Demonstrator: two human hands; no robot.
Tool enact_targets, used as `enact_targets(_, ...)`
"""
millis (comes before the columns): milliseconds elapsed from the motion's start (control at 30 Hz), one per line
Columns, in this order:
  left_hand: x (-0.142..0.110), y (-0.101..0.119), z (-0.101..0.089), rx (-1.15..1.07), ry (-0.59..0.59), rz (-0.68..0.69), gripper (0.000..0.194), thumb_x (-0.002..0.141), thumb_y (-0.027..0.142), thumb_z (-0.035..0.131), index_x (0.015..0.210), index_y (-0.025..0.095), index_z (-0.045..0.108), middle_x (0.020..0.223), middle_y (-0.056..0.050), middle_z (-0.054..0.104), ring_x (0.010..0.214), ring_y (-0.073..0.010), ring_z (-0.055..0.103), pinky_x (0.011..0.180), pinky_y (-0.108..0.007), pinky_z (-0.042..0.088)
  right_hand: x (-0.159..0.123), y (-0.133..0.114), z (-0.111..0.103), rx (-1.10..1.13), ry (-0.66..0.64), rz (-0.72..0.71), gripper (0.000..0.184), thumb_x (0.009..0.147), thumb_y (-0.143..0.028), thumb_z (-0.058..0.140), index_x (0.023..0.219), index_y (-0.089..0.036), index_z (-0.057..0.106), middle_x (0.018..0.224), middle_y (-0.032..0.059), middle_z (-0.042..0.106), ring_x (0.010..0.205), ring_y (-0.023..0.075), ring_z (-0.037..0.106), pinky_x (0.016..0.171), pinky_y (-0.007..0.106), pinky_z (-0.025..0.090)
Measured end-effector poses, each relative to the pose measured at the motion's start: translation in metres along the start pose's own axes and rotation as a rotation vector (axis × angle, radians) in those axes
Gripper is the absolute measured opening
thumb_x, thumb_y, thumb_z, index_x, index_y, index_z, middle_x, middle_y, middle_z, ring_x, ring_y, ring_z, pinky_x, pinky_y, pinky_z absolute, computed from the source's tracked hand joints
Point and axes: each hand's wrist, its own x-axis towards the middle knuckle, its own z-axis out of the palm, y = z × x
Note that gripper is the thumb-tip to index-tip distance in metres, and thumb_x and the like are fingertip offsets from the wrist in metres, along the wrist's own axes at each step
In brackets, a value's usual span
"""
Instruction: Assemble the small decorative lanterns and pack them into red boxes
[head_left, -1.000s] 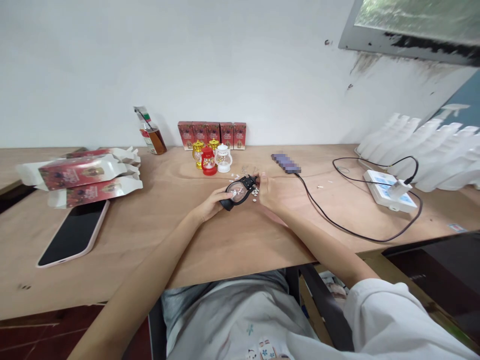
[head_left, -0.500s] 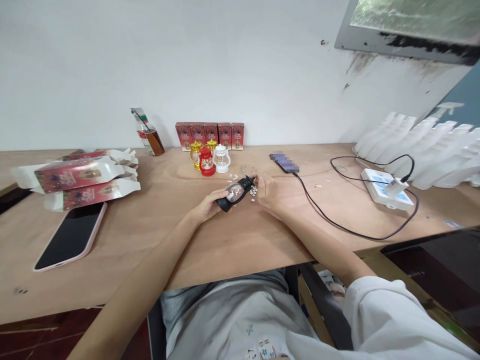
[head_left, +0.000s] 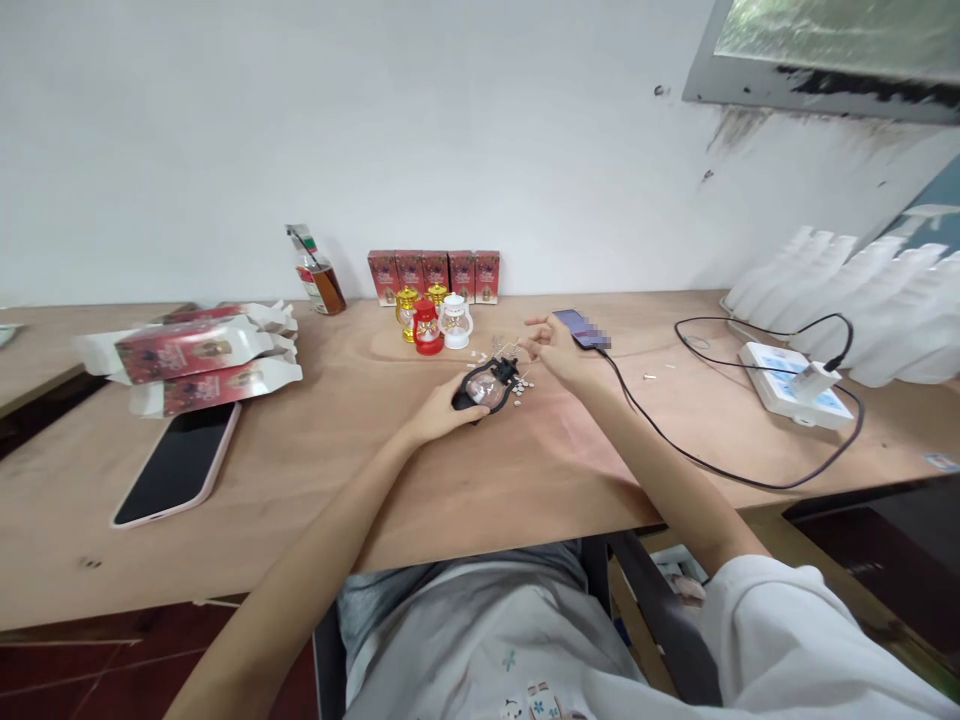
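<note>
My left hand point(head_left: 441, 410) is closed around the black base of a small toy lantern point(head_left: 487, 388). The lantern has a clear round globe and lies tilted, its black cap toward the right. My right hand point(head_left: 551, 350) is off the lantern, just beyond its cap, with the fingers apart. Thin pale wire pieces lie close to those fingertips, too fine to make out clearly. Small round silvery discs point(head_left: 519, 392) are scattered beside the lantern's cap. Behind it stand a red lantern point(head_left: 427, 330), a white lantern point(head_left: 455, 325) and two gold lanterns point(head_left: 406, 318).
A row of red boxes point(head_left: 435, 277) stands against the wall, beside a bottle point(head_left: 321, 280). Flattened cartons point(head_left: 199, 355) overlap a phone point(head_left: 176, 465) at left. A second phone point(head_left: 574, 328) is cabled to a power strip point(head_left: 791, 385). White bottles point(head_left: 885, 300) are stacked at right.
My right hand has left the lantern's top and moved away toward the wall, its fingers spreading. The lantern has turned in my left hand, so its globe faces up more. The view has shifted slightly.
</note>
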Motion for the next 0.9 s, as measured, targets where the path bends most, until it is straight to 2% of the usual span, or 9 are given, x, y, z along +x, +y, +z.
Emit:
enact_targets(67, -0.001, 0.0, 0.001, 0.227, 0.039, 0.029, 0.07, 0.066, 0.044, 0.073, 0.129, 0.021, 0.052, 0.121, -0.008, 0.062, 0.113, -0.0303, 0.053, 0.098, -0.039, 0.035, 0.005, -0.011, -0.005, -0.109, 0.015, -0.104, 0.04, 0.065, -0.032, 0.07, 0.098, -0.02, 0.052, 0.059, -0.0076, 0.053, 0.054, 0.0112, 0.052, 0.056, 0.026, 0.043)
enact_targets(167, -0.001, -0.002, 0.002, 0.458, 0.087, 0.016, 0.068, 0.07, 0.05, 0.068, 0.128, 0.019, 0.052, 0.111, -0.011, 0.064, 0.106, -0.0326, 0.054, 0.095, -0.041, 0.034, 0.006, -0.035, -0.003, -0.261, -0.009, -0.277, 0.032, 0.073, -0.024, 0.066, 0.102, -0.021, 0.052, 0.067, -0.0045, 0.059, 0.062, 0.013, 0.057, 0.062, 0.028, 0.045)
enact_targets(333, 0.0, -0.005, 0.003, 0.574, 0.154, -0.033, 0.068, 0.068, 0.057, 0.066, 0.124, 0.021, 0.055, 0.089, -0.009, 0.064, 0.099, -0.0348, 0.052, 0.091, -0.043, 0.03, -0.009, -0.065, 0.017, -0.493, -0.067, -0.543, 0.015, 0.084, -0.02, 0.056, 0.099, -0.022, 0.055, 0.08, 0.0002, 0.064, 0.07, 0.0151, 0.059, 0.067, 0.028, 0.043)
enact_targets(400, 0.0, -0.005, 0.004, 0.574, 0.159, -0.053, 0.062, 0.065, 0.058, 0.068, 0.115, 0.02, 0.06, 0.082, -0.007, 0.062, 0.096, -0.0344, 0.051, 0.091, -0.043, 0.03, -0.018, -0.067, 0.024, -0.579, -0.072, -0.68, 0.011, 0.088, -0.02, 0.051, 0.097, -0.021, 0.057, 0.083, 0.0028, 0.065, 0.074, 0.0165, 0.059, 0.069, 0.029, 0.043)
enact_targets(500, 0.001, -0.007, 0.006, 0.563, 0.17, -0.082, 0.056, 0.062, 0.058, 0.071, 0.102, 0.02, 0.062, 0.079, -0.007, 0.061, 0.095, -0.0341, 0.051, 0.09, -0.044, 0.03, -0.037, -0.061, 0.032, -0.741, -0.096, -0.926, 0.016, 0.092, -0.019, 0.044, 0.094, -0.02, 0.06, 0.079, 0.0046, 0.064, 0.075, 0.0178, 0.057, 0.07, 0.031, 0.041)
enact_targets(600, 0.001, -0.01, 0.007, 0.61, 0.159, -0.103, 0.045, 0.066, 0.051, 0.069, 0.097, 0.019, 0.061, 0.087, -0.008, 0.063, 0.098, -0.0343, 0.051, 0.09, -0.045, 0.031, -0.059, -0.049, 0.039, -0.928, -0.179, -1.188, 0.024, 0.093, -0.013, 0.039, 0.091, -0.02, 0.062, 0.073, 0.0026, 0.063, 0.07, 0.0155, 0.054, 0.068, 0.03, 0.038)
enact_targets(667, 0.001, -0.011, 0.007, 0.682, 0.12, -0.114, 0.036, 0.072, 0.042, 0.063, 0.099, 0.02, 0.059, 0.093, -0.008, 0.064, 0.101, -0.0327, 0.051, 0.089, -0.044, 0.033, -0.072, -0.04, 0.043, -1.034, -0.163, -1.327, 0.024, 0.092, -0.01, 0.041, 0.087, -0.02, 0.062, 0.071, 0.0004, 0.063, 0.069, 0.0138, 0.052, 0.07, 0.03, 0.038)
enact_targets(767, 0.001, -0.012, 0.004, 0.795, 0.039, -0.103, 0.038, 0.073, 0.035, 0.059, 0.107, 0.02, 0.055, 0.102, -0.008, 0.063, 0.103, -0.0305, 0.05, 0.088, -0.043, 0.036, -0.085, -0.03, 0.045, -1.142, -0.071, -1.392, 0.019, 0.089, -0.009, 0.048, 0.083, -0.018, 0.063, 0.071, 0.0001, 0.065, 0.077, 0.0141, 0.055, 0.079, 0.031, 0.038)
enact_targets(900, -0.001, -0.007, -0.012, 0.884, -0.119, -0.06, 0.056, 0.067, 0.047, 0.066, 0.114, 0.019, 0.052, 0.113, -0.01, 0.059, 0.107, -0.0313, 0.048, 0.089, -0.043, 0.038, -0.092, -0.026, 0.044, -1.129, 0.014, -1.35, 0.014, 0.089, -0.013, 0.051, 0.086, -0.018, 0.063, 0.082, 0.0016, 0.069, 0.085, 0.0152, 0.056, 0.084, 0.033, 0.037)
